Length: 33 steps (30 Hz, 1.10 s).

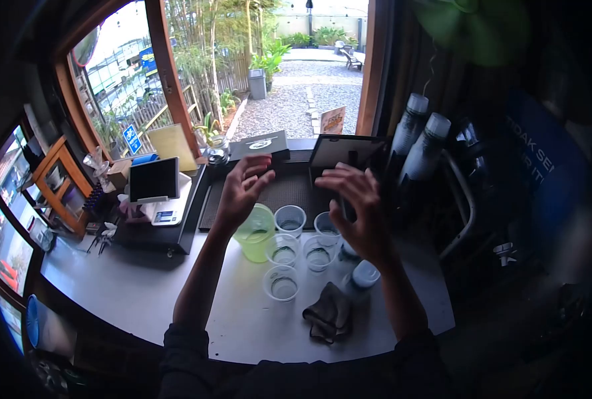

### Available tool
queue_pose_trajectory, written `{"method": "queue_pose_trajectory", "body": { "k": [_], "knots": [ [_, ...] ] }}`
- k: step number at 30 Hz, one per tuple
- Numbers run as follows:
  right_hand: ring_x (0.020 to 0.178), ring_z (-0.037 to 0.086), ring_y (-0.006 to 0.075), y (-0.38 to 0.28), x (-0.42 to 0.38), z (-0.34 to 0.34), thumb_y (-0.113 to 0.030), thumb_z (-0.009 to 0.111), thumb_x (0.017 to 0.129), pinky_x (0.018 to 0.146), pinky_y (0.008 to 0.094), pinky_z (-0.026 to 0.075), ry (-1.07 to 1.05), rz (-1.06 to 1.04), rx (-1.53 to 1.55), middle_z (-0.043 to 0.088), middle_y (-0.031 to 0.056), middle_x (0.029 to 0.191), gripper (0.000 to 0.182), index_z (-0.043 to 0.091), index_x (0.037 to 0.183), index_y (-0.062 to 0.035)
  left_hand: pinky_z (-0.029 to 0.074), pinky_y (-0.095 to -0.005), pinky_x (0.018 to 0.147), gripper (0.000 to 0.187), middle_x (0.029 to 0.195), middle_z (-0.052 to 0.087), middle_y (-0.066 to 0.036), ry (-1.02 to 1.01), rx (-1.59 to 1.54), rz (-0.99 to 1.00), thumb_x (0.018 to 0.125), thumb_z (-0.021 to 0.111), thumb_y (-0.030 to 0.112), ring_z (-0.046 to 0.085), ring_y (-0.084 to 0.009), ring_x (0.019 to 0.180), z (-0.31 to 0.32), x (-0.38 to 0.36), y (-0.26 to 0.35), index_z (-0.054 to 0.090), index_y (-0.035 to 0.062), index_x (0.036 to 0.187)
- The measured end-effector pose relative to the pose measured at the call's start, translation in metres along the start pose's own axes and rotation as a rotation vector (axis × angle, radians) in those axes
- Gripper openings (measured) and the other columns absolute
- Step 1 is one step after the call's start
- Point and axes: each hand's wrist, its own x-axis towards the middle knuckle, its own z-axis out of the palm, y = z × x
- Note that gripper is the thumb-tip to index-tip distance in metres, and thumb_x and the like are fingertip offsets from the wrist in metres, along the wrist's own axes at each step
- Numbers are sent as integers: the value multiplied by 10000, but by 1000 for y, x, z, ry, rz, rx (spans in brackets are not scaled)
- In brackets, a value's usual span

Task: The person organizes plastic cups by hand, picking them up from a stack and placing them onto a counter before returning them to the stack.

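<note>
My left hand (245,189) is raised over the green translucent container (255,234), fingers apart and holding nothing. To the right, my right hand (356,206) hovers above the cups with spread, slightly bent fingers and nothing in them. Several clear plastic cups stand upright on the counter between my forearms, among them a front cup (283,283), a middle cup (318,254) and a back cup (290,219). A lidded cup or jar (366,273) is beside my right forearm. In front of it lies a crumpled dark cloth (329,312).
Behind the cups lies a black mat (286,189), with a black box (259,145) at the window. A tablet (154,179) stands on the left over a cash drawer (156,236). Tall cup stacks (426,146) rise at the right, near a curved metal bar (465,206).
</note>
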Motion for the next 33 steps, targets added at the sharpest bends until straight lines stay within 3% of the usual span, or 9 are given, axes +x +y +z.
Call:
{"method": "queue_pose_trajectory", "body": {
  "k": [3, 5, 8, 12, 16, 23, 25, 28, 33],
  "knots": [
    [1248, 504, 254, -13, -21, 33, -41, 591, 841, 1120, 628, 165, -245, 41, 23, 622, 60, 1187, 276, 651, 1091, -143, 496, -244, 791, 264, 1045, 670, -59, -94, 0, -35, 867, 667, 110, 645, -122, 952, -25, -51, -15, 631, 43, 1120],
    [1237, 513, 234, -13, -36, 56, -42, 621, 838, 1112, 657, 143, -404, 79, 25, 624, 43, 1173, 258, 655, 1073, -143, 519, -246, 788, 258, 1043, 670, -91, -285, 96, -76, 859, 649, 22, 643, -115, 946, -32, -79, -25, 631, 5, 1116],
    [1209, 531, 212, -12, -59, 86, -67, 643, 847, 1106, 676, 130, -558, 148, -18, 625, 29, 1143, 234, 655, 1072, -130, 516, -243, 780, 315, 1076, 677, -75, -489, 240, 33, 827, 642, -18, 647, -164, 981, -33, -109, -43, 644, 47, 1135],
    [1206, 530, 215, -28, -87, 102, -82, 641, 847, 1118, 653, 138, -592, 237, -33, 616, 26, 1160, 236, 652, 1077, -134, 398, -392, 1072, 369, 1247, 575, -144, -609, 417, 95, 822, 607, -30, 515, -304, 1208, -24, -127, -75, 592, 26, 1187],
    [1214, 518, 214, -49, -118, 105, -123, 664, 827, 1119, 634, 166, -464, 262, -1, 609, 36, 1165, 205, 656, 1032, -122, 408, -398, 1057, 365, 1271, 563, -164, -628, 443, 200, 839, 580, -13, 520, -316, 1205, -13, -133, -107, 573, 8, 1204],
    [1305, 434, 244, -66, -172, 121, -203, 710, 806, 1116, 632, 183, -460, 325, -64, 575, 52, 1240, 261, 658, 1053, -135, 544, -322, 850, 310, 1053, 682, -133, -509, 294, 241, 806, 614, -74, 676, -267, 932, -2, -128, -134, 658, 26, 1097],
    [1286, 452, 253, -68, -183, 128, -152, 723, 782, 1119, 582, 233, -383, 310, -130, 598, 52, 1190, 210, 665, 980, -112, 559, -300, 797, 296, 1001, 697, -128, -399, 199, 266, 797, 608, -102, 693, -241, 868, 1, -125, -129, 677, 17, 1060],
    [1244, 490, 260, -73, -189, 131, -85, 720, 755, 1103, 507, 310, -257, 290, -179, 628, 56, 1106, 144, 662, 886, -77, 553, -286, 811, 268, 1024, 703, -112, -342, 13, 174, 816, 621, -92, 689, -184, 915, -2, -119, -104, 675, -2, 1063],
    [1213, 512, 277, -77, -188, 129, -67, 725, 744, 1085, 479, 346, -237, 283, -232, 629, 74, 1086, 136, 665, 866, -67, 550, -288, 820, 228, 1016, 706, -84, -278, -130, 143, 837, 639, -70, 674, -152, 928, -20, -114, -79, 688, 5, 1047]
  ]
}}
